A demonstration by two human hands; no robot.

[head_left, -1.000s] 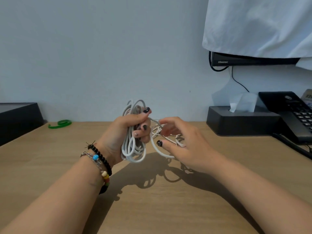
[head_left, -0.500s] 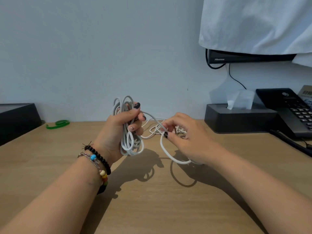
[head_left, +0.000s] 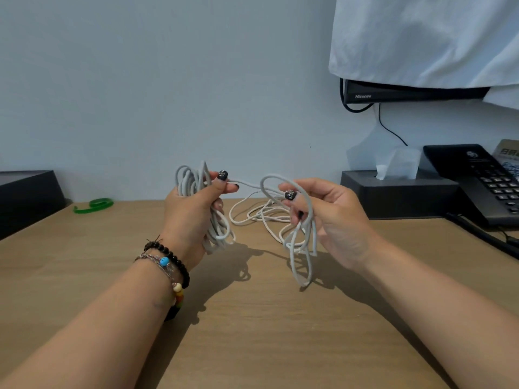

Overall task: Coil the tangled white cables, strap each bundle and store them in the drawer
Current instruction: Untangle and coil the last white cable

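My left hand [head_left: 193, 217] grips a coiled bundle of white cable [head_left: 191, 182] held upright above the wooden desk [head_left: 252, 332]. One strand runs from it across to my right hand [head_left: 334, 220], which pinches loose loops of white cable [head_left: 302, 248] that hang down to the desk. More tangled white cable [head_left: 261, 214] lies on the desk between and behind my hands. A green strap [head_left: 94, 204] lies curled at the back left of the desk. No drawer is in view.
A black box [head_left: 25, 197] stands at the left edge. At the back right are a black tissue box [head_left: 398, 195] and a black desk phone [head_left: 483, 181] with its cord. A monitor draped in white cloth [head_left: 421, 37] hangs above.
My hands have moved apart and risen. The right hand has lifted loose loops off the desk and drawn the strand between the hands longer.
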